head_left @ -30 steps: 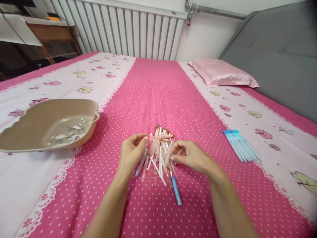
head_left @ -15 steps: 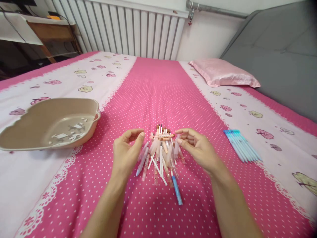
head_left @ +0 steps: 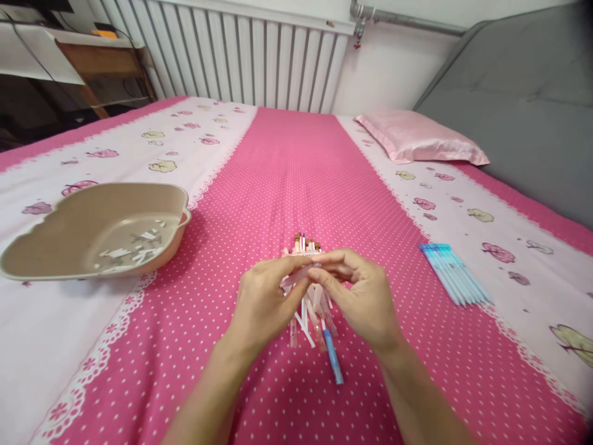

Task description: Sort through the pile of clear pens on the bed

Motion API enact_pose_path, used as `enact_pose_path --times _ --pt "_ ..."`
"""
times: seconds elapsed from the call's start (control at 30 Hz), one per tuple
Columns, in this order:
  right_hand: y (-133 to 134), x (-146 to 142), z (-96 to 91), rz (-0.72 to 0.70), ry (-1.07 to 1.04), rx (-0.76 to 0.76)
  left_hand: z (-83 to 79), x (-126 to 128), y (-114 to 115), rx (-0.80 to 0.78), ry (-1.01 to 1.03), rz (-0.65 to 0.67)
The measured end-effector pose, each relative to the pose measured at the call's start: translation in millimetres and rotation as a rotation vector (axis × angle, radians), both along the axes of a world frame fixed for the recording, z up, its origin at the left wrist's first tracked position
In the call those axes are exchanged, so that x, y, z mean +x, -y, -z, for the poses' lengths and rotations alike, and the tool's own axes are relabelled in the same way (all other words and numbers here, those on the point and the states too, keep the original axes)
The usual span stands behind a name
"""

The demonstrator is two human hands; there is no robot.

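My left hand (head_left: 266,300) and my right hand (head_left: 364,293) meet over a pile of pen parts, fingertips almost touching. Between them lies a small translucent, pale pinkish piece that looks like a pen cap (head_left: 296,275), pinched by the left fingers. The right thumb and fingers close at its right end; whether they grip it too is partly hidden. Beneath are clear pinkish pen barrels (head_left: 319,303), white refills (head_left: 303,324) and brown-topped pieces (head_left: 297,240). A blue pen piece (head_left: 332,357) sticks out toward me. The hands cover much of the pile.
A beige basin (head_left: 92,198) with small white and grey bits stands at left. To the right, several light-blue pens (head_left: 454,272) lie side by side. A pink pillow (head_left: 421,136) rests farther back before a grey headboard (head_left: 519,105). Behind the bed is a white radiator (head_left: 231,55).
Both hands have come together over the pile from either side. The translucent piece in the right hand has moved left and now lies between both hands' fingers.
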State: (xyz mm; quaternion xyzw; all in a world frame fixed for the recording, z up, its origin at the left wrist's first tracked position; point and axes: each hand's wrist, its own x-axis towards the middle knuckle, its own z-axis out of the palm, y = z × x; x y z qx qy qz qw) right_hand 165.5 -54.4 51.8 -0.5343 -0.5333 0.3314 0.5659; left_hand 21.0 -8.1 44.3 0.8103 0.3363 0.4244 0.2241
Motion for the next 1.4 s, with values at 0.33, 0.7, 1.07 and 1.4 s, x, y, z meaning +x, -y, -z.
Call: enact_pose_path --times 0.33,0.7,1.07,1.4 --pt "0 -5 3.1 -0.181 0.441 -0.253 9.8 -15 -19 -0.426 0.437 -0.263" --pt "-1 -31 16.8 -0.14 1.174 -0.32 7.8 -11 -17 -0.561 0.45 -0.14" --pt "-2 -5 8.3 -0.256 0.32 -0.352 7.8 -11 -17 -0.527 0.444 -0.152" --pt "-8 18 -0.1 0.114 -0.331 -0.02 11.7 -7 -13 -0.256 0.22 -0.134"
